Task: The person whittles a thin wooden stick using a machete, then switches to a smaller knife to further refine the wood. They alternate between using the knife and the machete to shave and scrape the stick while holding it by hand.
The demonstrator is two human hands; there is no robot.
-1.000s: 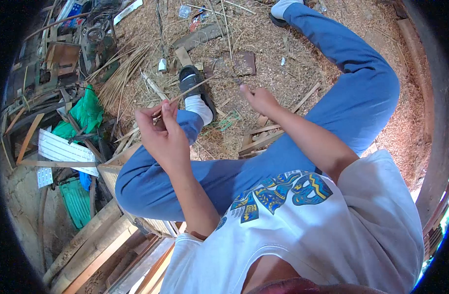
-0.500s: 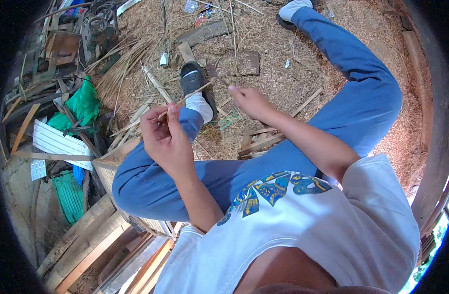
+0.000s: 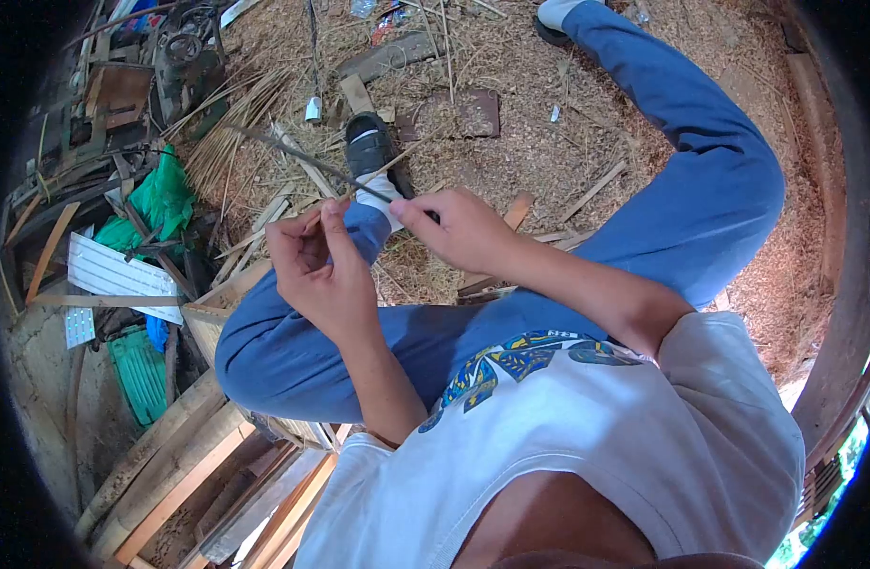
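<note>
My left hand (image 3: 323,270) is closed, thumb against the fingers, around a thin bamboo stick (image 3: 403,156) that slants up and away to the right. My right hand (image 3: 462,230) grips a knife (image 3: 333,173) close beside it. The long, narrow, dark blade points up and left, crossing over the stick in this view. Most of the knife's handle is hidden in the fist. Beyond both hands is my foot in a black sandal (image 3: 367,147) and white sock.
Cut strips (image 3: 236,128) lie in a bundle on the shavings-covered floor (image 3: 539,166). To the left are a green plastic bag (image 3: 160,194), a white perforated panel (image 3: 122,270) and scrap wood. Wooden planks (image 3: 184,488) sit at the lower left, a flat brown board (image 3: 473,114) ahead.
My right hand has come down and left toward my left hand, swinging the knife blade across to the upper left. My left hand stays nearly still with the stick.
</note>
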